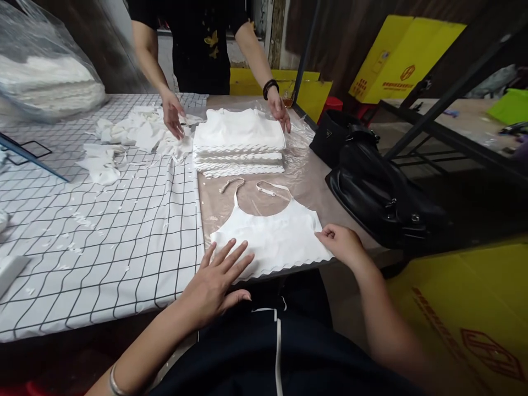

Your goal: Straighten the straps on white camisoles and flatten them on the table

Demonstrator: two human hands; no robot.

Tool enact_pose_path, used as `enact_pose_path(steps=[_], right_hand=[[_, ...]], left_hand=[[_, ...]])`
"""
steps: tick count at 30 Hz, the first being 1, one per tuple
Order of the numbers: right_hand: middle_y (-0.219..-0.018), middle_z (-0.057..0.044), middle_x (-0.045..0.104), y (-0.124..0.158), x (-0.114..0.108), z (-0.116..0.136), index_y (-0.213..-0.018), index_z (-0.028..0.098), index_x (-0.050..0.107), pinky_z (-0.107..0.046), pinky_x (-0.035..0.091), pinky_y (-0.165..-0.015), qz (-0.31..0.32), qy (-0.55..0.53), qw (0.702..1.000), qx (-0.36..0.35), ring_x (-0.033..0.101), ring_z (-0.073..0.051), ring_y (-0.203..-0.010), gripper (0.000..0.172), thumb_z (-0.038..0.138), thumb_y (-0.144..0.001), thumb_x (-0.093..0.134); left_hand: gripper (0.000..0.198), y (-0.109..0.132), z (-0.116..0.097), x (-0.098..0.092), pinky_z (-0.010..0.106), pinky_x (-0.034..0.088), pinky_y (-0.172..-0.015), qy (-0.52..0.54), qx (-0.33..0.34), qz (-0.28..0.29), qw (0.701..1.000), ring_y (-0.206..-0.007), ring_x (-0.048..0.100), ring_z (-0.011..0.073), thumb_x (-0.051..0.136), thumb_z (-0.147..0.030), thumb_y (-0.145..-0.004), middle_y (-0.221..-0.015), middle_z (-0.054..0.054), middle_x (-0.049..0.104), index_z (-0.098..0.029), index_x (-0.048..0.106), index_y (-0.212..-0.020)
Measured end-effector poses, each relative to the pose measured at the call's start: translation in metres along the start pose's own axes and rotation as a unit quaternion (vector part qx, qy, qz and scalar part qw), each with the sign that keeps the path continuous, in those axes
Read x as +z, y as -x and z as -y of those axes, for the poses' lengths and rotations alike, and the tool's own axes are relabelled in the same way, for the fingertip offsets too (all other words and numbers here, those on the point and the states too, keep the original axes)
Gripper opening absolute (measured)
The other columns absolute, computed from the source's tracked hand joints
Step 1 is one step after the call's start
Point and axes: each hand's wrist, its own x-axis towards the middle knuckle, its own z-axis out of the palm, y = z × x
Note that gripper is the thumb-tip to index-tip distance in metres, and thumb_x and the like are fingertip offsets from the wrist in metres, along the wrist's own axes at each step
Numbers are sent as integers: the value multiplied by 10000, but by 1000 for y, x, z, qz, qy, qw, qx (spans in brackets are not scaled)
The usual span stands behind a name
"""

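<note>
A white camisole top point(274, 242) lies flat at the table's near edge, its two thin straps pointing away from me. My left hand point(220, 275) rests on its lower left part with fingers spread. At the right side edge, my right hand point(340, 242) pinches the fabric between thumb and fingers. Just beyond the straps stands a stack of folded white garments point(239, 137). A co-worker's two hands hover on either side of that stack, the left one in view point(173, 114) near loose white fabric pieces point(140, 132).
A checked cloth point(136, 236) with small white scraps covers the table's left side. Black bags point(379, 187) sit along the right edge beside a dark metal frame. Yellow boxes point(404, 60) stand behind and at lower right. A plastic bag of white goods point(49, 82) lies far left.
</note>
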Motion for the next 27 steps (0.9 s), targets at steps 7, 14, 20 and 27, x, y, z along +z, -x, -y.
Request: enact_pose_path(steps=[7, 14, 20, 27], right_hand=[[-551, 3, 551, -5, -7, -15, -581, 222, 534, -275, 336, -517, -84, 58, 993, 54, 493, -161, -527, 294, 486, -648, 647], [-560, -17, 590, -11, -9, -15, -561, 233, 546, -285, 342, -525, -56, 98, 992, 49, 532, -189, -564, 167, 327, -693, 586], [-797, -68, 646, -54, 23, 68, -666, 221, 558, -310, 424, -717, -89, 38, 985, -142, 582, -209, -764, 237, 409, -807, 588], [-673, -30, 606, -124, 109, 201, -590, 186, 539, -246, 400, -630, 141, -39, 986, -83, 552, -171, -738, 256, 249, -660, 776]], left_hand=[[768, 2, 5, 10, 555, -7, -1190, -31, 10, 14, 999, -1452, 289, 340, 394, -700, -898, -1551, 78, 386, -273, 316, -1531], [760, -1, 8, 6, 556, -20, -1190, -9, 37, 14, 999, -1423, 345, 349, 421, -687, -897, -1529, 97, 421, -232, 383, -1504], [655, -19, 9, -6, 585, -12, -1191, 67, 23, 22, 997, -1428, 352, 327, 422, -631, -931, -1498, 93, 469, -257, 440, -1468], [753, -58, 6, 14, 534, 118, -1196, 93, 45, 93, 990, -1464, 276, 320, 330, -716, -906, -1555, 86, 377, -253, 393, -1497]])
